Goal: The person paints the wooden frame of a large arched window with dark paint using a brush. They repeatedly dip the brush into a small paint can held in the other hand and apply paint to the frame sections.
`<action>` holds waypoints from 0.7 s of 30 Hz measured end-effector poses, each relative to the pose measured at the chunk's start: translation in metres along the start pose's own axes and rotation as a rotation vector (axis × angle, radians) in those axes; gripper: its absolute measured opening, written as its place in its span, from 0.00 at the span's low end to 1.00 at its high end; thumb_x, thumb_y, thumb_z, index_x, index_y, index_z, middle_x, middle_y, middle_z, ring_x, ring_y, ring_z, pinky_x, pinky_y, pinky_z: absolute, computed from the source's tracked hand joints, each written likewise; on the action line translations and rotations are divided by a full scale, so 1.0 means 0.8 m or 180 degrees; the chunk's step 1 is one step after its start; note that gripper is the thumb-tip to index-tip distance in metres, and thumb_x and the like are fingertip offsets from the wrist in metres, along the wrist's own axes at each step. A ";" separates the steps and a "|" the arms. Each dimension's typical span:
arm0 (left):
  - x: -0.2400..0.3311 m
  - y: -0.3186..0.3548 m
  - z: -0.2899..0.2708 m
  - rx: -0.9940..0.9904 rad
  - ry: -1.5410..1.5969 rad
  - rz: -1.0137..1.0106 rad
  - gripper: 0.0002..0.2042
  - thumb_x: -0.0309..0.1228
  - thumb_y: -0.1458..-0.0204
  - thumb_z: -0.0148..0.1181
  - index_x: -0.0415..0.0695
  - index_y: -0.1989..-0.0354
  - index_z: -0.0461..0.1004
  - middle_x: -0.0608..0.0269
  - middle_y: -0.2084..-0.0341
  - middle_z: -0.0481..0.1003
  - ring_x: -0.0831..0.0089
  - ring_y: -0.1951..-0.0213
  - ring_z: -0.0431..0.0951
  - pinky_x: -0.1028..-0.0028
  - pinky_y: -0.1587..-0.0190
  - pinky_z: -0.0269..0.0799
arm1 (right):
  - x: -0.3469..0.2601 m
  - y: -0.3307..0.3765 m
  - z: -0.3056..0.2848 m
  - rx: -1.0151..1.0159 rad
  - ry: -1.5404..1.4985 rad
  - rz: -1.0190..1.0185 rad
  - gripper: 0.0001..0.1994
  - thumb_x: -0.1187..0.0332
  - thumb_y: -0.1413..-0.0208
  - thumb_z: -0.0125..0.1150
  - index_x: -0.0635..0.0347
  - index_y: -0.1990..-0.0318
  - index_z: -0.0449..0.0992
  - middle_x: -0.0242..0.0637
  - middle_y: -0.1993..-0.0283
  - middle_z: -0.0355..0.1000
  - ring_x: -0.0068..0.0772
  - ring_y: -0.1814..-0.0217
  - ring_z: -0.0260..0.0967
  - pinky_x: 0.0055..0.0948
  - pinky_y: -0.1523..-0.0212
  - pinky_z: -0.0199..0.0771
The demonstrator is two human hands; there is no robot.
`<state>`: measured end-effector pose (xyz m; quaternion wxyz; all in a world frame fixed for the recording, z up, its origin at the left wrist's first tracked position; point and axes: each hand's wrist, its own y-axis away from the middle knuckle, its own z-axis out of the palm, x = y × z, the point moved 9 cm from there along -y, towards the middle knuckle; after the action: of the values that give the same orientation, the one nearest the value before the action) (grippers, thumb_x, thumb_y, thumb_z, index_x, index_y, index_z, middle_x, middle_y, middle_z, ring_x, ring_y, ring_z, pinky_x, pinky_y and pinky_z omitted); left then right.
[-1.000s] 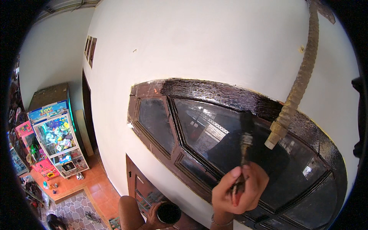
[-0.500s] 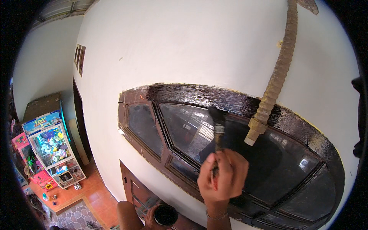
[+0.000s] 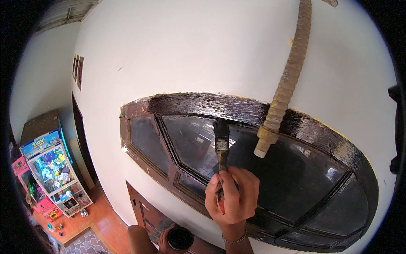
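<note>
My right hand is closed round the handle of a paintbrush, holding it upright. Its dark, paint-covered bristles lie at the upper edge of a glass pane, just under the curved wooden frame of an arched window. Wet, glossy dark brown paint coats much of that frame; its left end looks duller and reddish. At the lower edge, my left hand grips a round container with dark paint inside. Most of the left fingers are hidden behind it.
A ribbed, tan pole hangs in front of the window's top edge. White wall surrounds the frame. Below stands a brown door. Far left, a lit toy claw machine stands on orange floor tiles.
My right hand has moved slightly left with the brush, whose bristles remain near the pane's top edge. The whole view has shifted a little, carrying the pole and window leftward.
</note>
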<state>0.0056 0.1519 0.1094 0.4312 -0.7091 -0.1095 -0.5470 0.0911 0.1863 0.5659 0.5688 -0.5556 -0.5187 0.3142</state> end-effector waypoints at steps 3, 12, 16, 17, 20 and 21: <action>-0.002 -0.003 -0.001 -0.0022 0.0034 -0.0037 0.50 0.30 0.70 0.82 0.42 0.34 0.58 0.50 0.42 0.71 0.60 0.42 0.73 0.59 0.38 0.70 | 0.014 0.002 -0.023 0.0380 0.0209 0.0124 0.09 0.77 0.43 0.63 0.67 0.56 0.75 0.49 0.60 0.74 0.46 0.62 0.74 0.40 0.63 0.76; -0.010 0.000 0.007 -0.0167 0.0368 -0.0213 0.50 0.28 0.70 0.81 0.44 0.34 0.58 0.50 0.44 0.72 0.62 0.43 0.74 0.60 0.39 0.72 | 0.010 0.015 -0.069 0.0679 0.0393 0.0146 0.10 0.75 0.44 0.63 0.71 0.57 0.74 0.51 0.62 0.74 0.46 0.62 0.74 0.38 0.65 0.74; -0.008 0.001 0.013 -0.0291 0.0587 -0.0122 0.50 0.27 0.70 0.81 0.45 0.33 0.58 0.50 0.44 0.73 0.62 0.43 0.75 0.60 0.40 0.73 | 0.010 0.006 -0.041 0.0290 0.0004 0.0207 0.12 0.77 0.48 0.66 0.66 0.55 0.75 0.49 0.61 0.74 0.45 0.62 0.74 0.38 0.64 0.75; -0.010 0.001 0.011 -0.0286 0.0667 -0.0136 0.50 0.27 0.71 0.81 0.45 0.33 0.58 0.50 0.44 0.73 0.61 0.43 0.75 0.60 0.40 0.74 | 0.014 0.004 -0.042 0.0345 0.0041 0.0191 0.13 0.77 0.49 0.67 0.65 0.55 0.75 0.49 0.61 0.75 0.45 0.62 0.74 0.38 0.64 0.75; -0.013 0.002 0.004 -0.0183 0.0894 -0.0188 0.51 0.27 0.72 0.82 0.45 0.33 0.57 0.50 0.44 0.73 0.60 0.43 0.75 0.59 0.40 0.74 | 0.031 0.002 -0.059 0.0545 0.0274 0.0232 0.13 0.77 0.48 0.66 0.64 0.55 0.75 0.49 0.61 0.74 0.45 0.62 0.74 0.38 0.64 0.75; -0.014 0.002 0.001 -0.0125 0.0975 -0.0208 0.52 0.27 0.72 0.82 0.45 0.33 0.57 0.50 0.44 0.73 0.59 0.43 0.75 0.58 0.40 0.74 | 0.036 0.003 -0.067 0.0616 0.0349 0.0275 0.13 0.77 0.48 0.65 0.64 0.54 0.75 0.49 0.61 0.74 0.44 0.62 0.74 0.38 0.64 0.75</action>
<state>0.0034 0.1551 0.0990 0.4108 -0.6217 -0.0548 -0.6646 0.1497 0.1976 0.5786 0.6332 -0.5363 -0.4297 0.3562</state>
